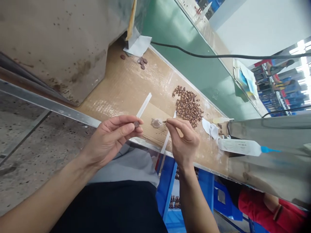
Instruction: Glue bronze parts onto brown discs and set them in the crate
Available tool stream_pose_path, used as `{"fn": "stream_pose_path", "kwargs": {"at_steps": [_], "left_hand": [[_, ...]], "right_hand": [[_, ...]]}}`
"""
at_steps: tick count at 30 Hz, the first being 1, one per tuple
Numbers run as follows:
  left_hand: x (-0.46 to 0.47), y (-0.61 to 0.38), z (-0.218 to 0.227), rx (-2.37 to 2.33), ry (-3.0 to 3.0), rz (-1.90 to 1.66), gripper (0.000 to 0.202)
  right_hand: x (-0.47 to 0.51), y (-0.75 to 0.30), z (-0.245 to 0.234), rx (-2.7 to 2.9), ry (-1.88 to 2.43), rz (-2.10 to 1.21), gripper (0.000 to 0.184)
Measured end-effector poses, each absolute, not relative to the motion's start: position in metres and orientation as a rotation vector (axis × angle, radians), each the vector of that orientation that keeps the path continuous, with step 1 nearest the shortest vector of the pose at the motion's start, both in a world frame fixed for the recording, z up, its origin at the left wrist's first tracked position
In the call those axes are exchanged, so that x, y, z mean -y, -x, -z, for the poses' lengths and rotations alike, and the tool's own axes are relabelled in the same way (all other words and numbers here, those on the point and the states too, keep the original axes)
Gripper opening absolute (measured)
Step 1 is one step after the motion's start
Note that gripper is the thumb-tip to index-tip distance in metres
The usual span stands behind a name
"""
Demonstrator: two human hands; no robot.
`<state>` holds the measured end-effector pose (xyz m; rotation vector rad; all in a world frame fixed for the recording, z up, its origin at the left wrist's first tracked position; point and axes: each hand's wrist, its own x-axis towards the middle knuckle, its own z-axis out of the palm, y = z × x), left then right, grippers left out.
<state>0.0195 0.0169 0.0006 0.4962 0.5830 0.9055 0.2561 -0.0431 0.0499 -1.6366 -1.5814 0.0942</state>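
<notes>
Between the thumb and fingers of my left hand (119, 136) is a small dark brown disc (136, 124). My right hand (183, 136) is pinched at the fingertips on a tiny dark piece (165, 122), too small to name. Just left of those fingertips, a small clear container with whitish contents (156, 123) sits on a cardboard sheet (152, 133). Beyond my right hand lies a heap of small coppery brown parts (189, 105). Several similar brown discs (143, 63) rest at the far left of the bench.
A bottle with a blue nozzle (240, 147) lies at the right, beside white scraps (211, 128). A black cable (194, 55) crosses the back. A stained panel (55, 45) stands at left. Blue crates (167, 187) are below the bench. A person's red sleeve (257, 204) shows lower right.
</notes>
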Motion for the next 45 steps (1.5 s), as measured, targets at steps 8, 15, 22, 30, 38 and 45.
{"fn": "stream_pose_path", "kwargs": {"at_steps": [8,15,22,30,38,45], "left_hand": [[-0.019,-0.021,-0.003,-0.591,-0.493,-0.883,0.015],[-0.020,-0.021,-0.004,-0.572,-0.493,-0.877,0.015],[-0.020,-0.022,-0.007,-0.568,-0.504,-0.867,0.016],[-0.018,-0.022,-0.005,-0.566,-0.514,-0.876,0.016],[-0.017,-0.021,-0.004,-0.557,-0.517,-0.872,0.014],[-0.016,-0.022,-0.004,-0.559,-0.515,-0.875,0.013]], "right_hand": [[0.041,-0.254,-0.049,1.718,1.622,-0.024,0.020],[0.042,-0.258,-0.044,1.753,1.624,-0.014,0.021],[0.041,-0.258,-0.043,1.754,1.601,-0.018,0.024],[0.041,-0.256,-0.043,1.759,1.615,0.024,0.021],[0.036,-0.255,-0.044,1.727,1.569,0.099,0.019],[0.029,-0.251,-0.040,1.738,1.566,0.093,0.022]]}}
